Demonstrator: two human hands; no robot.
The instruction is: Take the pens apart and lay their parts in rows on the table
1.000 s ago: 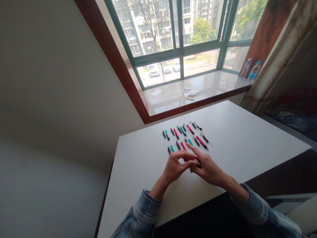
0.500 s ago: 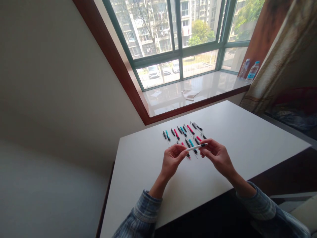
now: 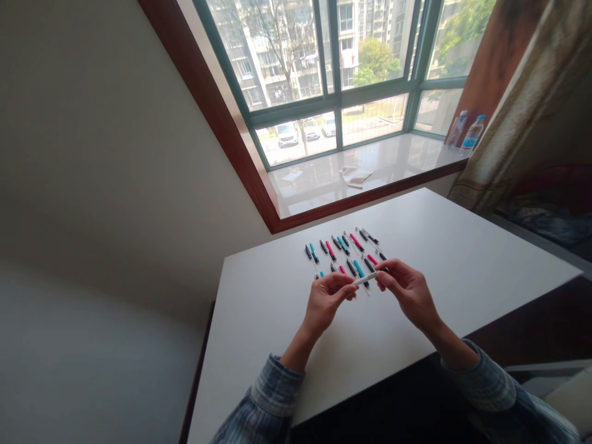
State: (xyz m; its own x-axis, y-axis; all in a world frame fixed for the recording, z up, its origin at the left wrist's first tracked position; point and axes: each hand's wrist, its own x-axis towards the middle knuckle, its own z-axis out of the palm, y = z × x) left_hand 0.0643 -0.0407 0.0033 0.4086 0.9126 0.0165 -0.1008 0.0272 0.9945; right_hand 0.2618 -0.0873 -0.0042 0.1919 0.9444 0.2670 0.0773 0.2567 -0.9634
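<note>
A white pen [image 3: 365,279] is held level above the table, between my two hands. My left hand [image 3: 327,297] pinches its left end with thumb and fingers. At the other end my right hand [image 3: 407,290] grips the pen, its fingertips covering the dark tip part. Just beyond and beneath the hands lie pen parts in rows: black barrel pieces [image 3: 351,267], teal pieces [image 3: 359,267], pink pieces [image 3: 330,249] and thin refills. My hands hide some of the nearer parts.
The parts rest on a white table [image 3: 462,259] set against the wall below a window. On the windowsill [image 3: 319,191] lie a crumpled cloth [image 3: 355,177] and, at the far right, two plastic bottles [image 3: 472,133] beside a curtain [image 3: 518,105].
My right fingers now cover the dark end of the pen, which showed earlier. The left hand has shifted slightly right, closer to the right hand.
</note>
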